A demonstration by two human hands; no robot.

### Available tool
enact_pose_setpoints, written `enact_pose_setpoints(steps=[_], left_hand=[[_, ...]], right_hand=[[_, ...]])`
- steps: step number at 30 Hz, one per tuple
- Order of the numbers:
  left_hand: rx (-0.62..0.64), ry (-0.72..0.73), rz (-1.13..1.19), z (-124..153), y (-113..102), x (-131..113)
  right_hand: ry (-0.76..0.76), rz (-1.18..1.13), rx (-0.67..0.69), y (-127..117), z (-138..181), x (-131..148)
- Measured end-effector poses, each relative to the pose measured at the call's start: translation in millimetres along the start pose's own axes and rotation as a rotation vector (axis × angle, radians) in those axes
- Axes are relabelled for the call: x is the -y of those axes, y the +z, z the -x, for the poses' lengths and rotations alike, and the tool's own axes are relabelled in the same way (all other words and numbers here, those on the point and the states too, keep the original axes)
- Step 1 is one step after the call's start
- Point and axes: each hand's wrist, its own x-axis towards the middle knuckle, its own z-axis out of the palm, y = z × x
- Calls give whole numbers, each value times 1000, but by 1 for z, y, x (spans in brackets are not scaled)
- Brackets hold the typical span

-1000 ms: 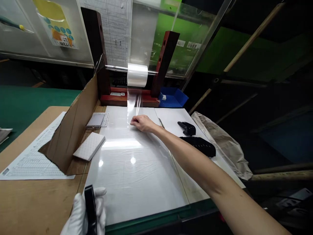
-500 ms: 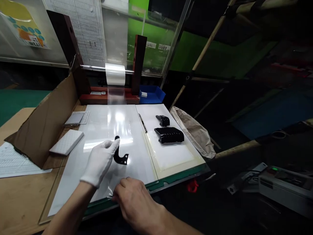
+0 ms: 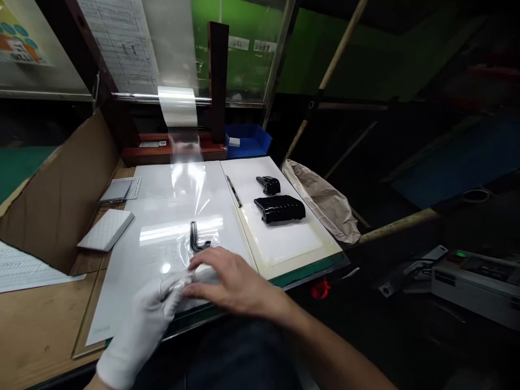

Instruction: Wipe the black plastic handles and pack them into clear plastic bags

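Note:
Clear film runs from its roll toward me, creased and shiny over the white sheet. A black bent bracket lies at the film, its near end partly hidden by my right hand. My left hand, in a white glove, is closed with gathered film at its fingertips, blurred by motion. My bare right hand curls its thumb and fingers around the film just beside the gloved fingers, near the table's front edge.
Two glossy black plastic parts, a small one and a larger one, sit on the right board beside a pen-like tool. A film roll hangs at the back, near a blue bin. At left are a white block and cardboard.
My left hand has let go of the black bracket and come back toward me to the film. My right hand has risen, turned and moved over the film. The view has shifted slightly.

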Motion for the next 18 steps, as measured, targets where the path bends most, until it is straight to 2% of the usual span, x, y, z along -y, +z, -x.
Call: enact_pose_setpoints(steps=[2, 4, 7, 12, 15, 18], left_hand=[[-88, -167, 40, -16, -2, -13], [-147, -251, -37, -37, -5, -23], [-181, -233, -296, -71, -7, -27], [-232, -163, -734, -119, -1, -13], [-292, -132, -896, -121, 2, -4], [-308, 3, -966, -103, 3, 0]], right_hand=[[93, -172, 16, -13, -16, -12], [126, -214, -50, -19, -32, -26], [164, -113, -199, -16, -55, -49], [216, 167, -401, 5, -83, -82], [169, 295, -456, 11, -85, -93], [88, 347, -415, 10, -79, -98]])
